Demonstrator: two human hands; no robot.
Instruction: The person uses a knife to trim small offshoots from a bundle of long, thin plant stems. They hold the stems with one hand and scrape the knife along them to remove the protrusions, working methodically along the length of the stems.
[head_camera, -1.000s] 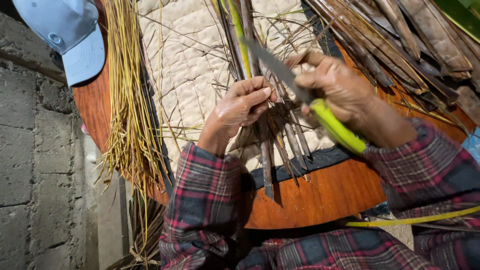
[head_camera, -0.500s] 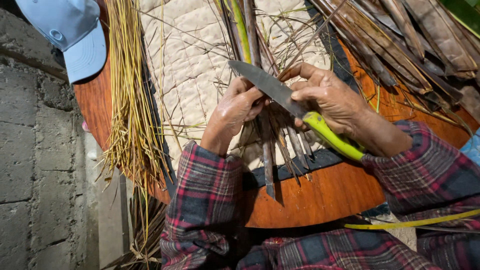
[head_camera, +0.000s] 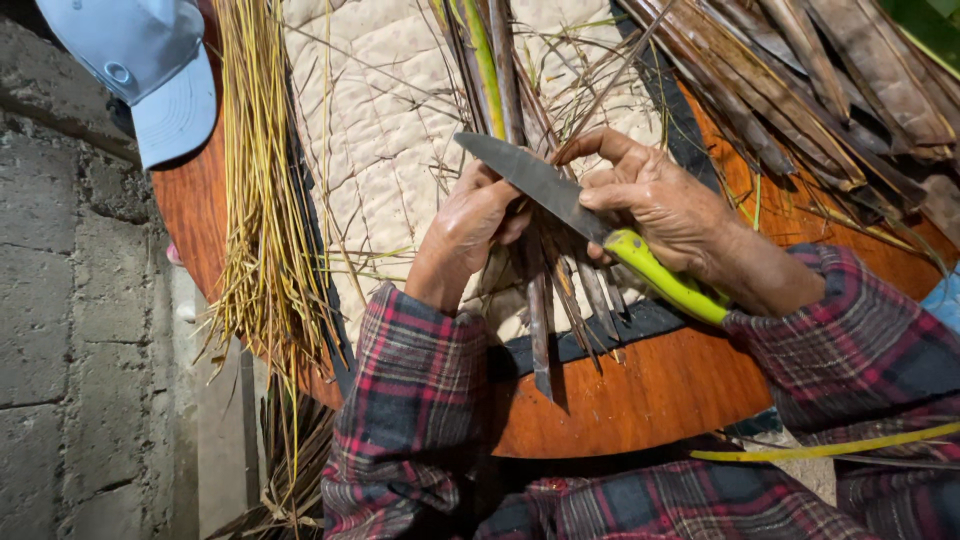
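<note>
My right hand (head_camera: 660, 205) grips a knife (head_camera: 545, 185) with a grey blade and a lime-green handle, the blade pointing up and left across the work. My left hand (head_camera: 470, 225) pinches a bunch of long dry brown leaf strips (head_camera: 540, 300) that hang down over a quilted cream mat (head_camera: 390, 110). A green stalk (head_camera: 482, 60) runs up from between the hands. The blade lies just above my left fingers, against the strips.
A round orange-brown wooden table (head_camera: 620, 400) carries the mat. A bundle of thin yellow sticks (head_camera: 255, 180) lies at the left, a pile of brown dried leaves (head_camera: 800, 90) at top right. A light blue cap (head_camera: 150, 70) rests at top left beside a concrete wall (head_camera: 70, 350).
The knife has swung down and left, from pointing up between the hands to lying across the strips above my left fingers. My left hand has stayed on the strips.
</note>
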